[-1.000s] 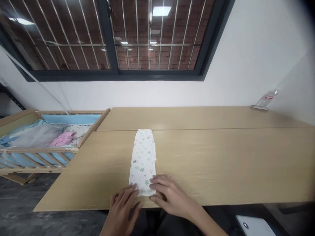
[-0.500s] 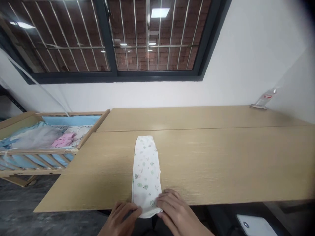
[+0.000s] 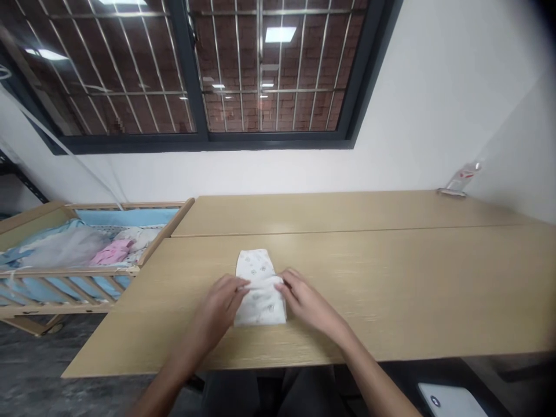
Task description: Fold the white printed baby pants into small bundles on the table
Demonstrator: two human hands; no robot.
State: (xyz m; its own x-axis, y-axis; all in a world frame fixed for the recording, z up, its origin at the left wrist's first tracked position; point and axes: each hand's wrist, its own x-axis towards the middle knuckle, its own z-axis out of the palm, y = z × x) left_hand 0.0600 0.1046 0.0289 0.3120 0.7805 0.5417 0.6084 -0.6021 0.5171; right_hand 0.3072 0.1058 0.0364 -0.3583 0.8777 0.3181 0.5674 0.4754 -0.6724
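Note:
A white cloth (image 3: 260,310) with small printed figures lies on the wooden table in front of me, its near end turned up over the rest. My left hand (image 3: 223,298) pinches the left corner of the folded-over edge between thumb and fingers. At the other corner, my right hand (image 3: 299,295) grips the same edge, its fingertips partly hiding the fabric. Beyond my fingers, the far end of the cloth rests flat, narrowing to a rounded tip. Whether it is a garment, I cannot tell.
The wooden table (image 3: 391,289) runs to the wall, with a seam across it. A clear plastic bottle (image 3: 464,176) leans in the far right corner. At left stands a wooden crib (image 3: 95,270) with bedding. Below the table's right edge lies a white phone-like device (image 3: 452,399).
Both hands have moved away from me, carrying the near end of the cloth up and over its middle. The cloth now appears much shorter.

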